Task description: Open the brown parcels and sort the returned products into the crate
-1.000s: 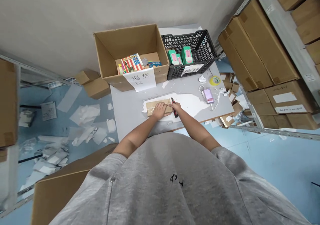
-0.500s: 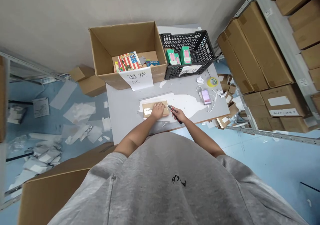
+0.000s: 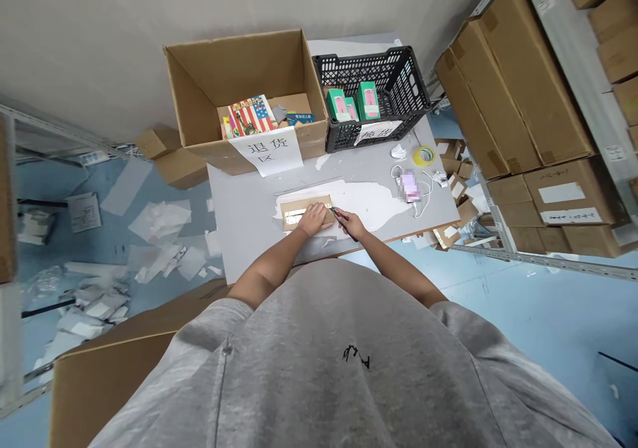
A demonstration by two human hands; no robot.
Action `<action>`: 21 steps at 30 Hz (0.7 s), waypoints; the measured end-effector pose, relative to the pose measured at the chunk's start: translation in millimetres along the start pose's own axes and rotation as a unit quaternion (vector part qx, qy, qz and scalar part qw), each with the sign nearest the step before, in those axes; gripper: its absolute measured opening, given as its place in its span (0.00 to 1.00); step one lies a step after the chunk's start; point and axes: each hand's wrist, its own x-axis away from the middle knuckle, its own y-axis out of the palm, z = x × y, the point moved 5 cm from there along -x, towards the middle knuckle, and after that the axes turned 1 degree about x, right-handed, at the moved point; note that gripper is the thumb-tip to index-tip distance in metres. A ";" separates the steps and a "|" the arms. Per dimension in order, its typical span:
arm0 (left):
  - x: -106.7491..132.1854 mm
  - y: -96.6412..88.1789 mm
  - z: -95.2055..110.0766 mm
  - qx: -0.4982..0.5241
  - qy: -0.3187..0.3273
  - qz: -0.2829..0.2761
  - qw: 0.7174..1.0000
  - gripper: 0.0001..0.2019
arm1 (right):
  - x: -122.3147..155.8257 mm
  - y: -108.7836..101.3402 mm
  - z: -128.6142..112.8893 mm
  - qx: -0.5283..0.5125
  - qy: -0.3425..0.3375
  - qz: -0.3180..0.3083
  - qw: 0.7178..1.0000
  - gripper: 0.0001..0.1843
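A small flat cardboard box with shiny tape along its top lies on white paper on the table. My left hand is laid over its right half, holding it with the fingers across the top. In my right hand is a red and black utility knife, closed in the fingers. The knife's tip points at the box's right end, close to my left fingertips; whether the blade cuts into the tape is too small to tell.
Behind stand a large open carton with books and a black crate with green boxes. A tape roll and a phone with a white cable lie right. Shelved cartons stand right; paper scraps litter the floor left.
My right hand has brought the knife slightly left, so its tip is now at the box's right end. My left hand stays on the box. The view has shifted slightly.
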 end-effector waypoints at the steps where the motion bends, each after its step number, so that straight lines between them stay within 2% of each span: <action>1: -0.2 0.1 -0.1 0.005 -0.003 0.002 1.000 0.26 | -0.4 1.0 -0.6 0.004 0.002 0.007 1.000 0.30; 5: -2.6 -7.0 -3.1 0.022 -0.049 0.026 0.998 0.30 | 10.0 -0.9 2.6 0.020 0.008 0.004 1.000 0.29; 8: -5.6 -17.9 -4.5 0.014 -0.068 0.026 0.997 0.43 | 19.6 -7.9 8.0 0.015 -0.002 -0.001 1.000 0.29; 11: -10.4 -23.9 -3.5 -0.010 -0.051 -0.052 0.997 0.51 | 18.2 -16.0 12.2 0.001 -0.004 0.049 0.999 0.29; 14: -17.5 -28.2 -6.8 -0.035 -0.076 -0.112 0.990 0.49 | 7.8 -15.2 10.7 0.004 0.007 0.095 0.995 0.26; 16: -24.1 -34.1 -16.7 -0.048 -0.158 -0.098 0.981 0.48 | -0.5 -8.7 4.9 0.017 0.012 0.100 0.995 0.22; 18: -29.0 -42.5 -34.3 -0.049 -0.285 -0.059 0.955 0.49 | -7.8 -1.2 -4.0 0.042 0.014 0.104 0.994 0.19; 21: -26.6 -55.1 -69.8 -0.014 -0.494 -0.018 0.869 0.51 | -16.3 8.7 -21.5 0.099 -0.001 0.113 0.989 0.19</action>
